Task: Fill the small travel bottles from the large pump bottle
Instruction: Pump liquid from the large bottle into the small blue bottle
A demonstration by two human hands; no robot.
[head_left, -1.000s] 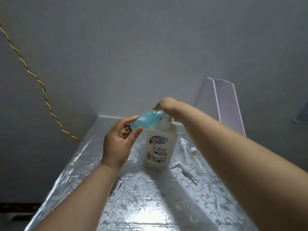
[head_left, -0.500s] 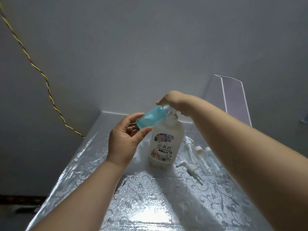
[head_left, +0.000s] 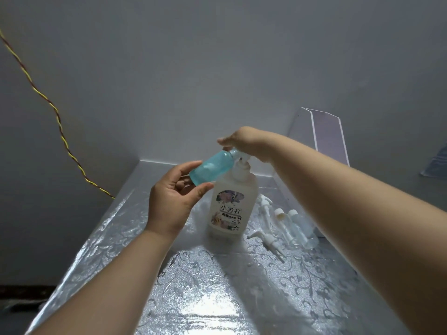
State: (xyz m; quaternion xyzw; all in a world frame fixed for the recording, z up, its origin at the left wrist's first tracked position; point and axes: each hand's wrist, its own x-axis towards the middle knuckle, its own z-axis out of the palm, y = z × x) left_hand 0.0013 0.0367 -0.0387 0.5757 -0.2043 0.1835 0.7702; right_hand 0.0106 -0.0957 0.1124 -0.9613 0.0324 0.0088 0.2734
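Toward the far edge of the worktop [head_left: 193,286], pump bottle [head_left: 229,209]: upright, frosted white plastic, squarish shoulders, flowered label; we judge it heavy enough to stay put under a press.
Blue travel bottle [head_left: 211,169]: translucent, round and smooth; tilted, with its neck at the big bottle's spout. We judge it light, a little squeezable, and slippery if soap runs; best held round the lower body.
Left hand [head_left: 174,201]: thumb and fingers curl round the blue bottle's base.
Right hand [head_left: 244,141]: fingers fairly straight, palm down on top of the pump, gripping nothing.
Spare bottles [head_left: 297,228]: clear plastic, near the right edge beside loose white pump tops [head_left: 266,238].
Worktop skin: silvery embossed film, glossy.
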